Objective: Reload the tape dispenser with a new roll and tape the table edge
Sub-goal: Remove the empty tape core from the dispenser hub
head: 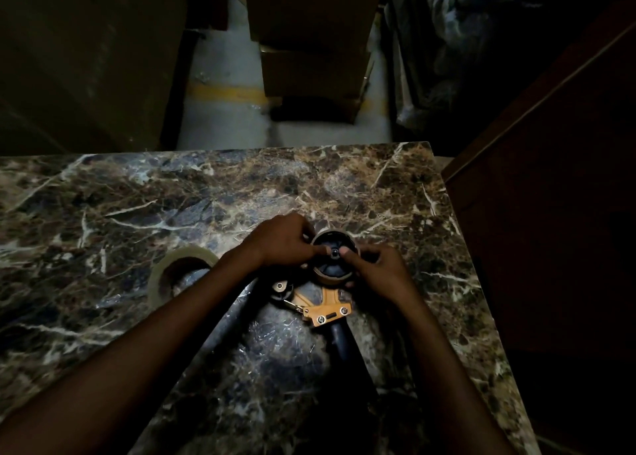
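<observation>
An orange tape dispenser [321, 301] with a dark handle lies flat on the marble table [103, 207]. On its dark hub sits a thin, nearly bare cardboard core [333, 258]. My left hand [282, 241] grips the core's left rim, thumb inside near the hub's centre. My right hand [382, 265] holds the core's right rim, one fingertip by the centre pin. A full roll of clear tape [161, 275] lies flat on the table to the left, partly hidden by my left forearm.
The table's far edge [275, 146] and right edge [457, 248] are near. Beyond the far edge stand stacked cardboard boxes [313, 59] on a pale floor. Dark wooden furniture [550, 179] stands close on the right. The light is dim.
</observation>
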The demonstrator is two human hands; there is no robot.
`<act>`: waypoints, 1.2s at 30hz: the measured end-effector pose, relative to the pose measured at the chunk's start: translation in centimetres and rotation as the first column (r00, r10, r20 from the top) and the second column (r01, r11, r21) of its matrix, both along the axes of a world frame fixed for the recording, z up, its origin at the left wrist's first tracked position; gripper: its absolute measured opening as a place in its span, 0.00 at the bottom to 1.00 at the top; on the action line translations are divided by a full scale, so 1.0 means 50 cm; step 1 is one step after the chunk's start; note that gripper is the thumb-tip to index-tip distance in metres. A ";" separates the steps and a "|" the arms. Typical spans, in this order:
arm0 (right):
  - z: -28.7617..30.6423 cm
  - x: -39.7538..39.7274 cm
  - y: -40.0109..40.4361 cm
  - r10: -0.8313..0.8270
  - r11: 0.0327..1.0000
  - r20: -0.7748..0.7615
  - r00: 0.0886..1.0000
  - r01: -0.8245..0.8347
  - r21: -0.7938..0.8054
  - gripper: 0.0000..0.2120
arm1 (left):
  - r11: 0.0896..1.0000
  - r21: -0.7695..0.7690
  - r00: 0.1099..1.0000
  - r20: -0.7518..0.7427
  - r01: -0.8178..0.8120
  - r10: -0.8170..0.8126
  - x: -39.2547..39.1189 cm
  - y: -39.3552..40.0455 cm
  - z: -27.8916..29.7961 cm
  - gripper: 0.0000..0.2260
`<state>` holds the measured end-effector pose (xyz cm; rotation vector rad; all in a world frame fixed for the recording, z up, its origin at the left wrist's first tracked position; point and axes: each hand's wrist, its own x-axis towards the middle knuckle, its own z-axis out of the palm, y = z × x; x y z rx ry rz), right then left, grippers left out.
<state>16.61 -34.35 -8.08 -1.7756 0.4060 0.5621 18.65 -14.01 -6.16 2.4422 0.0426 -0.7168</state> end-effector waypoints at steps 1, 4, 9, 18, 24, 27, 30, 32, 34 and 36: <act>0.002 0.002 0.000 -0.006 1.000 -0.031 1.000 0.007 0.026 0.08 | 1.000 -0.002 1.000 -0.024 -0.006 0.006 0.003 0.000 -0.001 0.20; 0.016 0.002 0.000 -0.014 0.997 -0.089 0.996 0.020 0.069 0.05 | 1.000 0.004 0.997 -0.071 -0.025 0.025 0.008 -0.001 -0.005 0.22; 0.026 -0.002 0.005 -0.014 0.997 -0.068 0.998 0.019 0.074 0.03 | 0.998 0.048 0.997 -0.059 -0.049 0.052 -0.009 0.007 -0.008 0.25; 0.016 0.003 0.024 -0.037 0.999 -0.080 0.996 0.039 0.020 0.13 | 0.992 -0.055 0.992 -0.060 -0.116 0.113 -0.042 0.018 -0.003 0.20; 0.015 -0.003 0.031 -0.036 0.999 -0.077 0.996 0.035 -0.012 0.13 | 0.943 -0.103 0.947 -0.088 -0.317 0.309 -0.091 0.014 -0.016 0.28; 0.006 -0.008 0.025 0.010 0.999 -0.056 0.998 -0.012 -0.033 0.12 | 0.916 -0.135 0.923 -0.126 -0.378 0.363 -0.111 0.004 -0.015 0.33; 0.002 -0.013 0.021 0.025 1.000 -0.100 0.995 -0.024 0.005 0.12 | 0.889 -0.158 0.902 -0.115 -0.431 0.417 -0.138 -0.007 -0.015 0.33; 0.004 -0.020 0.022 0.084 0.995 -0.164 0.983 -0.074 0.062 0.14 | 0.877 -0.193 0.898 -0.099 -0.440 0.429 -0.160 -0.015 -0.018 0.30; 0.011 -0.025 0.020 0.120 0.990 -0.210 0.970 -0.101 0.099 0.17 | 0.820 -0.301 0.872 -0.121 -0.488 0.474 -0.180 -0.022 -0.023 0.27; 0.016 -0.027 0.015 0.119 0.989 -0.222 0.968 -0.097 0.109 0.17 | 0.715 -0.375 0.801 -0.164 -0.590 0.575 -0.197 -0.028 -0.028 0.25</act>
